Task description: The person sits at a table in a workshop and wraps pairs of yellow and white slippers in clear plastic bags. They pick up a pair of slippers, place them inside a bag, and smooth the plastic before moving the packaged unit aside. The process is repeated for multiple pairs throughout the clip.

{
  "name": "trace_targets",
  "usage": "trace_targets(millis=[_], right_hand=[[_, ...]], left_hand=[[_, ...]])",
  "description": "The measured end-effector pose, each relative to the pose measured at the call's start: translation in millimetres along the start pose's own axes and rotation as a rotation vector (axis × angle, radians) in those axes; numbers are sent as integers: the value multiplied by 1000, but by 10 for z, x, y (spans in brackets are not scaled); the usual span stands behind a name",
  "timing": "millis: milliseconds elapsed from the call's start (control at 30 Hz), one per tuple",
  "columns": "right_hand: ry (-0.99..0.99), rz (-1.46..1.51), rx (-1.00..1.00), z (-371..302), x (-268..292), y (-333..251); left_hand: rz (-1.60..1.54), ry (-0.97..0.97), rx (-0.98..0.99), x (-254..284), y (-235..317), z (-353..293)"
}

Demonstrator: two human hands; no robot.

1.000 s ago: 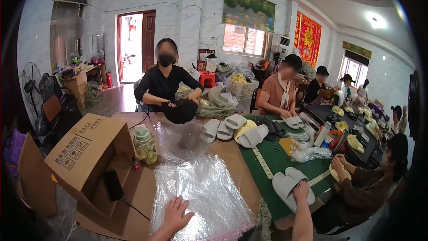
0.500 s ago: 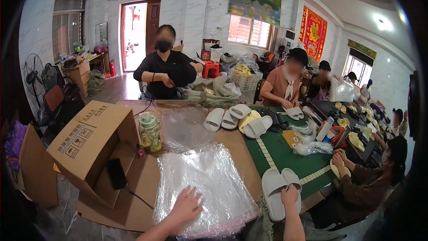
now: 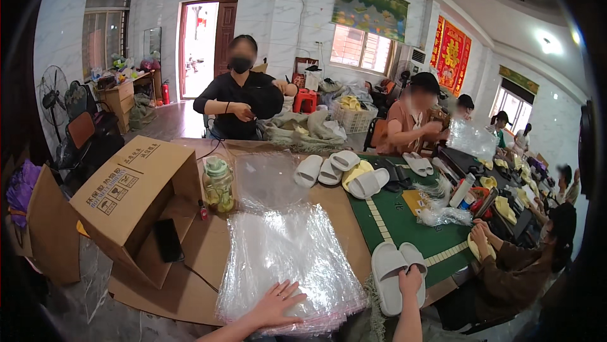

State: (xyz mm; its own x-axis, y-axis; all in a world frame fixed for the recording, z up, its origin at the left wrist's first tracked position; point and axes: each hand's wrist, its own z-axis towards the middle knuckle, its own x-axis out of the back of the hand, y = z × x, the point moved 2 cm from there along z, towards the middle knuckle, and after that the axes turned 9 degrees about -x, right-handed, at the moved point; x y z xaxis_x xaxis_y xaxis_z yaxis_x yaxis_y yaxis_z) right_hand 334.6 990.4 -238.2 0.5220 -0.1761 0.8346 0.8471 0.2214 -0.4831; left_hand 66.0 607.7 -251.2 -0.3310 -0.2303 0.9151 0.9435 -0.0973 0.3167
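Flat on a stack of clear plastic bags [image 3: 288,247], my left hand [image 3: 278,304] rests near the stack's front edge with its fingers spread. My right hand [image 3: 411,280] is closed on a pair of light grey slippers [image 3: 387,272] just right of the bags. Its fingers go into the foot opening of the right-hand slipper, so the fingertips are hidden. The slippers lie side by side, toe straps away from me, over the near corner of a green mat [image 3: 373,218].
Left of the bags are an open cardboard box [image 3: 133,177] with a phone [image 3: 167,241] and a glass jar [image 3: 218,184]. More grey slippers [image 3: 368,182] lie at the mat's far edge. Co-workers sit across and to the right; one brown sleeve [image 3: 512,272] is close by.
My left hand has slid down and slightly right over the bags toward their near edge. My right hand keeps its hold on the slippers. A co-worker across the mat has lifted their hands from slippers.
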Motion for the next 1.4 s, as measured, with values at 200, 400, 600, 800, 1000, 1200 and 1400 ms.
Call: trace_targets(millis=[200, 400, 600, 800, 1000, 1200, 1400], right_hand=[[-24, 50, -50, -11, 40, -27], [-92, 18, -112, 16, 4, 23], [-67, 74, -96, 8, 12, 11], [86, 124, 3, 17, -64, 100], [17, 79, -42, 29, -83, 104], [-16, 100, -74, 46, -67, 122], [6, 137, -48, 37, -76, 119]], left_hand=[[-13, 44, -1, -36, -3, -9], [-11, 57, 4, 14, 27, -11], [-27, 97, 3, 47, 47, -10], [-22, 96, 0, 30, 40, 2], [-12, 70, 10, 43, 41, 3], [2, 62, 20, 79, 73, 16], [-3, 70, 20, 63, 60, 11]])
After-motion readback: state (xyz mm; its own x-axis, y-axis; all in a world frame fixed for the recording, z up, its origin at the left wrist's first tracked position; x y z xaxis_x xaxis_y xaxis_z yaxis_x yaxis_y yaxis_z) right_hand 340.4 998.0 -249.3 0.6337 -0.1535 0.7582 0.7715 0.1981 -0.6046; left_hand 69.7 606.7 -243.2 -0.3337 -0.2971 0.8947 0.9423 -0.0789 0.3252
